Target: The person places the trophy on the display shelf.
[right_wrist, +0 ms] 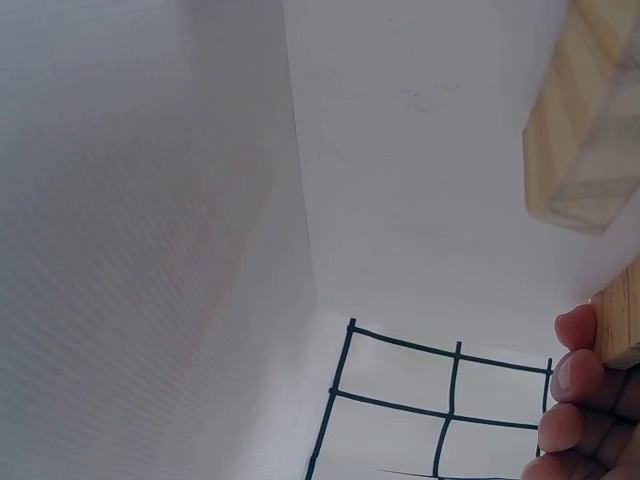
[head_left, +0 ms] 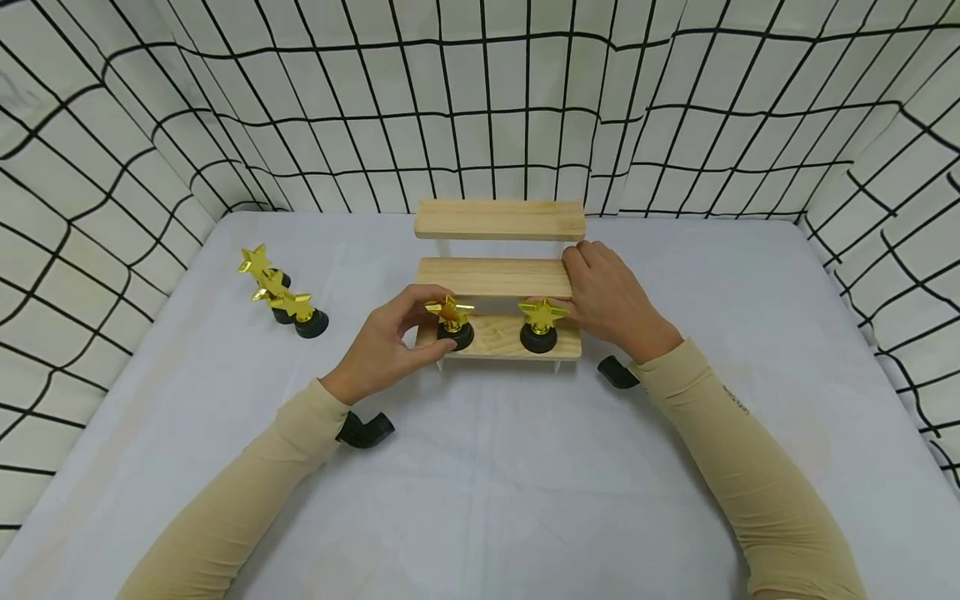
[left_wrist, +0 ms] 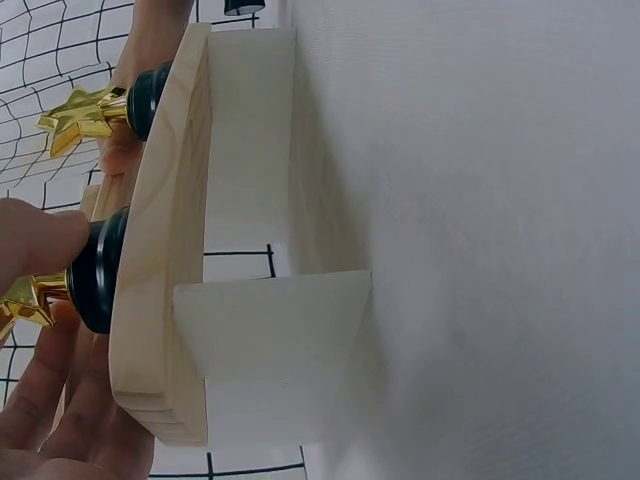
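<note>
Left hand: I pinch the left trophy, my thumb against its black base and my fingers curled behind it.
Left trophy: a gold star on a round black base, upright at the left end of the lower board.
Right hand: I grip the right end of the middle board, my fingertips curled about the wood; my thumb is behind the right trophy, and I cannot tell if it touches.
Right trophy: upright near the right end of the lower board, well apart from the left one.
Rack: three wooden boards in steps, the top board at the back, on white supports.
Three trophies: close together on the white cloth, off to my left.
Sleeves: tan on both my arms, with a black curved piece showing by each wrist.
Wire grid: black, against the pale walls around the table.
</note>
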Demonstrator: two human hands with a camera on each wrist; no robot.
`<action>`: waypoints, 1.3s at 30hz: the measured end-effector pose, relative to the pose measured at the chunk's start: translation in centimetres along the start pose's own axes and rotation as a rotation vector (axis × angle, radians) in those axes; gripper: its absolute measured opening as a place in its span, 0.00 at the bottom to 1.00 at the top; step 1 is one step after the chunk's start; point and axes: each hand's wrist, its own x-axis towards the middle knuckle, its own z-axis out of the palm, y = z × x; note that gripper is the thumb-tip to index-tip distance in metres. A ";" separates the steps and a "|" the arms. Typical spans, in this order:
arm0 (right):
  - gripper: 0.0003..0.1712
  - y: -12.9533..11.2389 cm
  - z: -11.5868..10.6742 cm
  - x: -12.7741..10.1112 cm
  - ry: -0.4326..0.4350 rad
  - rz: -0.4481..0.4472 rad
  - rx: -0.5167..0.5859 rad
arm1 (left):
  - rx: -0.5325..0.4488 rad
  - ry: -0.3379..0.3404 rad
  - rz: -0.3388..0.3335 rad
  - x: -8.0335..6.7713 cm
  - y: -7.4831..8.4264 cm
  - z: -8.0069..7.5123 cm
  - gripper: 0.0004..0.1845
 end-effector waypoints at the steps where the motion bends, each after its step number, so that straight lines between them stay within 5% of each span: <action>1: 0.40 0.0 0.0 0.0 0.002 -0.002 0.002 | 0.001 0.001 -0.002 0.0 0.0 -0.1 0.34; 6: 0.39 -0.1 0.0 0.0 0.011 -0.006 0.012 | -0.004 0.009 -0.010 -0.3 -0.1 -0.5 0.33; 16: 0.57 -0.2 0.0 -0.1 0.052 -0.012 -0.011 | 0.020 0.046 -0.026 -1.0 0.1 -2.1 0.31; 39: 0.58 -0.4 0.0 -0.1 0.035 -0.004 -0.048 | 0.225 0.178 -0.027 -2.2 0.9 -7.7 0.29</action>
